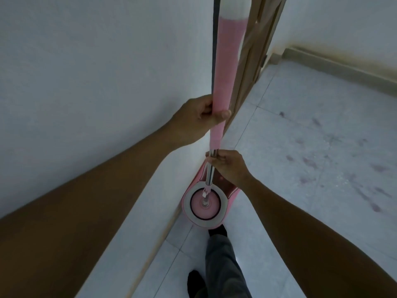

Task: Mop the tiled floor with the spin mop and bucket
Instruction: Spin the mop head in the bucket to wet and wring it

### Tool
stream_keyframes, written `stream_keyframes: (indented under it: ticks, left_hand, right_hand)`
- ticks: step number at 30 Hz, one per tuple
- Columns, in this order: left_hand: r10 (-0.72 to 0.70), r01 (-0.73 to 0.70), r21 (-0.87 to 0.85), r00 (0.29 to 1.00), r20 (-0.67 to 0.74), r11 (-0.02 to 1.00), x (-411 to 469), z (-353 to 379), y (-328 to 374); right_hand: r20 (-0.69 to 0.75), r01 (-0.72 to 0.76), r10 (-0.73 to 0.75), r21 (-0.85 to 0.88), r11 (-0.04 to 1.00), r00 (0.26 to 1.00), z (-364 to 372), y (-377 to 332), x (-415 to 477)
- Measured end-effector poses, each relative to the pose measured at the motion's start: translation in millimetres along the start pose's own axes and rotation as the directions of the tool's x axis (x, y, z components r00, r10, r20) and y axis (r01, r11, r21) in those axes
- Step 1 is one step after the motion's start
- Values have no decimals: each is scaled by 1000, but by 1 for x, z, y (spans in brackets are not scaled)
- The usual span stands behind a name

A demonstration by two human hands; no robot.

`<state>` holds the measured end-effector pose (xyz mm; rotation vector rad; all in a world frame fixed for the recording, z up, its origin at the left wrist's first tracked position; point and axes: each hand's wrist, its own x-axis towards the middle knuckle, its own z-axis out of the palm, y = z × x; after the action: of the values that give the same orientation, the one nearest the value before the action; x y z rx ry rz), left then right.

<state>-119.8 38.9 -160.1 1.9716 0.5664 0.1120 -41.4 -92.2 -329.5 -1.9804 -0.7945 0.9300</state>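
The spin mop stands upright in front of me, its pink handle [227,61] rising past the camera. My left hand [202,117] is wrapped around the pink grip. Lower down, my right hand [227,166] clasps the metal shaft [208,177] just under the grip's end. The round pink mop head [205,204] sits inside the white spinner ring of the pink bucket [233,195], which stands on the tiled floor [311,147] against the wall.
A white wall [96,82] runs along the left with a wooden skirting strip [154,248]. A brown wooden door frame [255,61] stands behind the mop. Dark smudges mark the tiles at right [311,162]. My feet in dark socks [196,282] and grey trousers are below the bucket.
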Motion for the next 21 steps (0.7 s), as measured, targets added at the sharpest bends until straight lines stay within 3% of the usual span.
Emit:
stream_keyframes:
  ticks: [7,13,18,21]
  left_hand:
    - [138,-129,-211,990,25,969,10,-48,88]
    - [263,-261,-147,965,-5,954,17,-84,150]
    - [214,-215,-89,977,-23,973,24,-77,136]
    - [187,-193,-79,979,-84,978,28,-61,109]
  right_hand:
    - [43,193,-202,154,969,978,-69,-76,-3]
    - [48,311,-318,122,943,947,-114,-130,-1]
    - [62,291,-293,32,956,954,-104,-124,1]
    - [-11,310,-310,41,950,951,-83,-102,3]
